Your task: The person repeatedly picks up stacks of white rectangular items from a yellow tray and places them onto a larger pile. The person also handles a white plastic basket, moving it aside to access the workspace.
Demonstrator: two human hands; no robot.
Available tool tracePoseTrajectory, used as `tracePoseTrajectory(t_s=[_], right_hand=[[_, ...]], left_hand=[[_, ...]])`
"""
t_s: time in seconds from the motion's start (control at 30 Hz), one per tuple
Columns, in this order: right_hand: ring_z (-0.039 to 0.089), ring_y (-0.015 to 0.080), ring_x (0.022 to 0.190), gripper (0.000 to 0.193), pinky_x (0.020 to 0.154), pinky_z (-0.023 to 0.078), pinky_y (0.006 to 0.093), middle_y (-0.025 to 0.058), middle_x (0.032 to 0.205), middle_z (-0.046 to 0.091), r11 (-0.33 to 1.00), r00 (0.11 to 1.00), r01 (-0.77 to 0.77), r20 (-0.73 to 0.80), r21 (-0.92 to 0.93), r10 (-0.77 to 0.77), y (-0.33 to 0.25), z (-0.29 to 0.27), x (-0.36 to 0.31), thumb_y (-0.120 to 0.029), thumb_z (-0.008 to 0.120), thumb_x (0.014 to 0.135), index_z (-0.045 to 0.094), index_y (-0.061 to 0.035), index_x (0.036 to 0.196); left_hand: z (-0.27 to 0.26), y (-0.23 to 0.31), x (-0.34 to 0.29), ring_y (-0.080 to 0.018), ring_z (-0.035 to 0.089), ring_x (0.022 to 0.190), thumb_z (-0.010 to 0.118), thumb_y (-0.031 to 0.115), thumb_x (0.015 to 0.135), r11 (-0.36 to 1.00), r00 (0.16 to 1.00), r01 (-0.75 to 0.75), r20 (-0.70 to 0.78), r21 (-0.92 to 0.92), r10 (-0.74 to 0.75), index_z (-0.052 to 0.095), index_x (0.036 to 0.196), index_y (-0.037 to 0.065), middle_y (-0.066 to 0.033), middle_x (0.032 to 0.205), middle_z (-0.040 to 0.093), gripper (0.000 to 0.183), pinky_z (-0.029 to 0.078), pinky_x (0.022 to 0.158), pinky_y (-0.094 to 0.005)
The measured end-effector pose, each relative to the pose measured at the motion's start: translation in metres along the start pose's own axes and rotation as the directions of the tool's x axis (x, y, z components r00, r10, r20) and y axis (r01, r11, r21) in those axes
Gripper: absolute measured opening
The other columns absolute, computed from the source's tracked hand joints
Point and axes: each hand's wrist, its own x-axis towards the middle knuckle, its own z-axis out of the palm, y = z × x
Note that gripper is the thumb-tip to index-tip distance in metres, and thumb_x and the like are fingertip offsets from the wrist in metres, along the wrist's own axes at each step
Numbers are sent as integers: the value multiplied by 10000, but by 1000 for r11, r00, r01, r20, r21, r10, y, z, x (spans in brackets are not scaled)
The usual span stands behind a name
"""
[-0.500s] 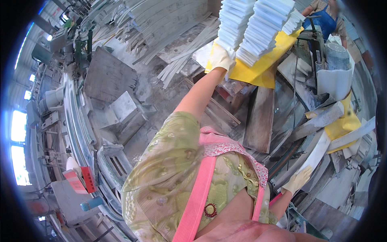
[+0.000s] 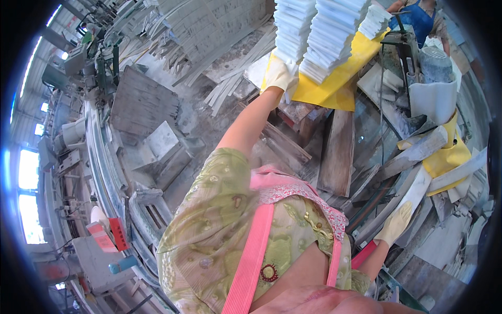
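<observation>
My left hand is at the near left corner of the yellow sheet, beside the foot of the left stack of pale strips; its fingertips are hidden, so I cannot tell whether they pinch anything. The larger stack stands just right, by the sheet's near edge. My right hand (gloved too) has fingers outstretched along a long pale slab, contact unclear.

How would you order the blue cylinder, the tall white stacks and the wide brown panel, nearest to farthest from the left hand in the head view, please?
1. Tall white stacks, right at the left hand.
2. Wide brown panel, to its left.
3. Blue cylinder, far lower left.
</observation>
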Motion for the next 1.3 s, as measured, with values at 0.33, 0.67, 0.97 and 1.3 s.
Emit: tracePoseTrajectory(t_s=[0.33, 0.67, 0.97, 1.3], right_hand=[[360, 298, 1508, 601, 1265, 242, 412, 192, 1621, 380, 993, 997, -56, 38, -104, 60, 0, 8, 43, -62, 400, 974, 323, 35, 1562], [497, 337, 1396, 549, 1175, 365, 410, 222, 1505, 523, 891, 965, -258, 142, 374, 219, 3, -40, 32, -185, 560, 1007, 449, 31, 1500], [669, 250, 1019, 432, 898, 520, 387, 137, 1174, 692, -45, 923, -269, 271, 962, 274, -163, -155, 72, -271, 639, 1021, 619, 71, 1285], [606, 91, 900, 325, 770, 498, 254, 25, 1060, 668, -513, 983, -160, 186, 844, 0, -476, -182, 158, -201, 667, 1018, 627, 11, 1260]], left_hand=[[-17, 14, -12, -364, 681, 1138, 728, 352, 781, 998, 996, 38, 75, 57, -42, 610, 1275, -31, -252, 1190, 688, 635, 544, 932, -421], [-15, 13, -18, -344, 725, 1024, 725, 327, 788, 998, 996, 56, 75, 22, -57, 681, 1164, -13, -225, 1091, 726, 509, 565, 873, -421], [-36, 24, -44, -368, 702, 1021, 748, 363, 812, 995, 996, -49, 75, -82, 55, 661, 1134, -82, -255, 1054, 712, 556, 550, 870, -440], [-43, -4, -37, -392, 596, 1078, 648, 227, 915, 917, 887, -368, 237, -155, 396, 631, 1278, 69, -235, 1112, 623, 396, 482, 860, -446]])
